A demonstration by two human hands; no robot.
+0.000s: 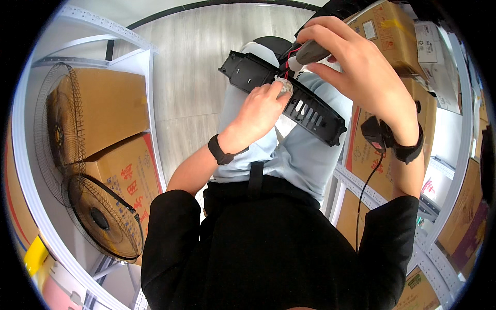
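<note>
Across my thighs lies a long black plastic housing [319, 125], slotted on its right half and tilted down to the right. My left hand [258, 112] is closed at its middle, fingertips pinching a small clear, round plastic piece [284, 87]. Thin red wires [287, 66] run up from that piece. Above the housing, my right hand [356, 62] curls its thumb and fingers around a dark grey rounded object [312, 52] with a pale end; its exact kind cannot be made out. The pale end is close to the wires.
Metal shelving [151, 111] with cardboard boxes [116, 106] stands on my left, and round wire fan guards [103, 217] lean there. More boxes [390, 44] are stacked on my right. A black cable [364, 196] hangs from a small black device at my right wrist. Grey wood-look floor [186, 88] lies ahead.
</note>
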